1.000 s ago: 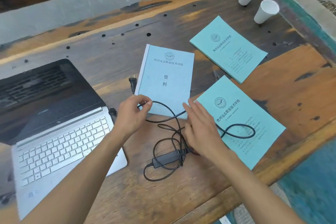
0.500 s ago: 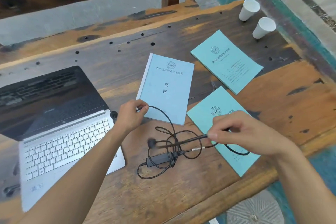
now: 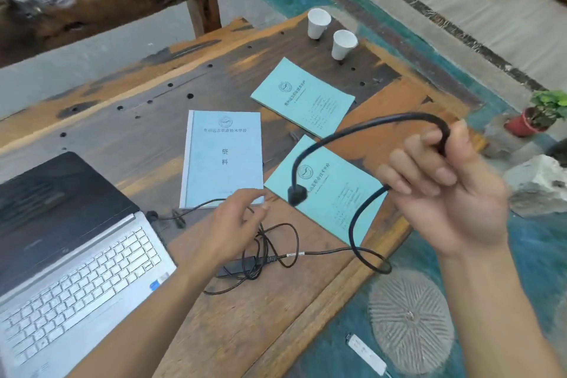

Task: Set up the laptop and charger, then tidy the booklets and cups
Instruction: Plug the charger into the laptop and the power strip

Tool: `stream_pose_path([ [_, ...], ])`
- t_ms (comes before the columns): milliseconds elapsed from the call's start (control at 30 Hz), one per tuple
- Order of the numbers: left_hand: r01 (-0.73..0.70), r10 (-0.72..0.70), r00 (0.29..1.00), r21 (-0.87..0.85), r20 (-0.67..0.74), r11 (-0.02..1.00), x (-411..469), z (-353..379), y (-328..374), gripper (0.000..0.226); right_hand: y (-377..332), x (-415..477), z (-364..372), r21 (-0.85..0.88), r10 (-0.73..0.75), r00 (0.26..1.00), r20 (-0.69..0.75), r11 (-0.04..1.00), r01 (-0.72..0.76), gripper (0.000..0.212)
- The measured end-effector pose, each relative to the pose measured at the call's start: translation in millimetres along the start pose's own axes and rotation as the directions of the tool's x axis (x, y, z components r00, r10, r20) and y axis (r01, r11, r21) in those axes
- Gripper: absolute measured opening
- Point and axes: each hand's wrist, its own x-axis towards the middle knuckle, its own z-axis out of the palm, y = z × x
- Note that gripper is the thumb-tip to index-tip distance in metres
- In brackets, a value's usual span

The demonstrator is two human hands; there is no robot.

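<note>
- Head view, the only one:
- Right hand (image 3: 445, 193): fingers (image 3: 411, 175) curled tight round the mains cable (image 3: 383, 118), held well above the counter (image 3: 122, 120).
- I'm gripping a way back from the end, so the plug (image 3: 297, 195) hangs free on a loop over the near green booklet (image 3: 331, 215) without touching it. My read: this leaves the plug end free to aim at a socket.
- The cable's other run drops from my fist, loops out past the counter edge and runs in to the brick (image 3: 239, 264).
- Brick: flat on the counter, just right of the laptop (image 3: 79, 279), with the thin cord (image 3: 296, 239) coiled loosely over it.
- Left hand (image 3: 236, 221): low over that coil, fingers (image 3: 260, 205) loosely curved, thin cord passing under the palm. Can't tell if I'm pinching it or only covering it. It's probably there so the brick and the laptop end don't get dragged when the right hand takes up slack.
- Laptop: open at the left of the counter, screen dark. The thin cord ends at its right rear corner. Plugged in or just beside it, can't tell.
- Power strip (image 3: 366, 353): on the floor, right of the counter. Likely target for the plug.
- Booklets (image 3: 224, 159): three, flat, spread mid-counter, not stacked.
- Cups (image 3: 318, 23): two, far right corner, side by side, not nested.
- Tidy step not started.
</note>
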Motion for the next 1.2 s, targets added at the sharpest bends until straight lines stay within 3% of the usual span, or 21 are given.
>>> stream_pose_path([
  [100,-0.021,0.054,0.993,-0.284,0.108,0.959,-23,11,72,0.038,8,-21,17,0.036,-0.045,0.996,-0.079,0.998,0.048,0.034],
  [167,0.036,0.07,0.981,-0.517,0.184,0.855,-38,9,125,0.048,12,-40,24,0.015,-0.07,0.987,-0.144,0.997,0.073,0.033],
  [233,0.136,0.065,0.973,-0.776,0.222,0.616,-44,-2,167,0.064,19,-63,25,-0.03,-0.081,0.969,-0.233,0.997,0.076,0.03],
  [300,0.223,0.093,0.961,-0.931,0.259,0.29,-42,-20,199,0.075,29,-91,23,-0.07,-0.087,0.944,-0.317,0.995,0.068,0.028],
  [333,0.264,0.122,0.95,-0.948,0.288,0.177,-40,-28,213,0.076,34,-106,22,-0.094,-0.087,0.933,-0.348,0.994,0.058,0.028],
  [367,0.287,0.156,0.939,-0.948,0.307,0.14,-41,-34,226,0.074,39,-122,21,-0.129,-0.088,0.925,-0.37,0.991,0.042,0.028],
  [533,0.169,0.302,0.889,-0.861,0.343,0.48,-77,-4,283,0.045,33,-188,20,-0.276,-0.069,0.898,-0.435,0.959,-0.06,0.045],
  [633,-0.017,0.436,0.785,-0.687,0.441,0.727,-116,38,293,0.04,2,-219,15,-0.239,-0.099,0.875,-0.474,0.971,-0.02,0.057],
  [700,-0.194,0.5,0.675,-0.524,0.543,0.829,-147,72,291,0.043,-21,-239,10,-0.23,-0.127,0.841,-0.525,0.973,0.003,0.058],
  [767,-0.279,0.491,0.6,-0.41,0.631,0.868,-174,105,285,0.046,-38,-261,-2,-0.22,-0.153,0.762,-0.63,0.975,0.013,0.056],
  [933,-0.314,0.439,0.562,-0.311,0.701,0.897,-216,181,272,0.037,-42,-325,-60,-0.11,-0.098,0.524,-0.846,0.994,0.008,0.054],
  [1200,-0.421,0.349,0.46,-0.145,0.817,0.896,-263,300,265,0.039,-13,-424,-188,0.17,0.134,0.281,-0.95,0.979,0.109,0.025],
])
